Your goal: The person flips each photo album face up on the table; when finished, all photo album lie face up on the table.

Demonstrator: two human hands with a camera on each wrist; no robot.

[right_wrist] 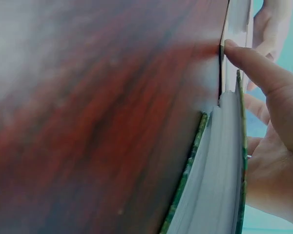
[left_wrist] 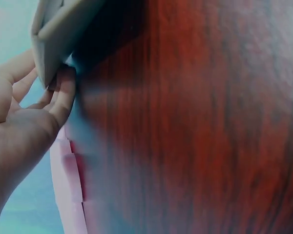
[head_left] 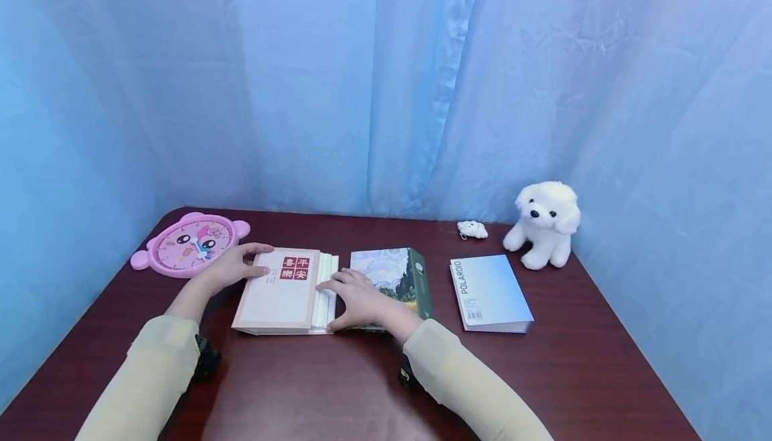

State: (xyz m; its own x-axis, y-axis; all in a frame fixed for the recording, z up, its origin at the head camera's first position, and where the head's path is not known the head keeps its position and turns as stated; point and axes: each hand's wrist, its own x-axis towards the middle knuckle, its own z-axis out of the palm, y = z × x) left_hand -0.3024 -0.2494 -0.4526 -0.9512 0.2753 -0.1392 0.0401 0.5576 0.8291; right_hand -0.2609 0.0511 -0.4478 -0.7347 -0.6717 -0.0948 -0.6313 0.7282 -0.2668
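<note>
A cream photo album (head_left: pixel 274 301) with red Chinese characters lies on the table, its white pages (head_left: pixel 326 287) jutting past the cover on the right. At its left edge my left hand (head_left: pixel 232 268) holds the album; in the left wrist view, fingertips (left_wrist: pixel 64 92) curl round its corner. Across from it, my right hand (head_left: pixel 364 301) grips the right side, thumb at the near corner and fingers over the cover's edge. Just under the right wrist lies a green album (head_left: pixel 419 287) with a painted landscape, partly hidden. Its page edges (right_wrist: pixel 210 180) show in the right wrist view.
A pink cartoon clock (head_left: pixel 175 248) lies at the back left. Right of the green album are a blue-white POLAROID album (head_left: pixel 491 293), a small white plush charm (head_left: pixel 473 230) and a sitting white toy dog (head_left: pixel 545 223). Blue curtains (head_left: pixel 301 92) hang round the dark red table (head_left: pixel 313 387).
</note>
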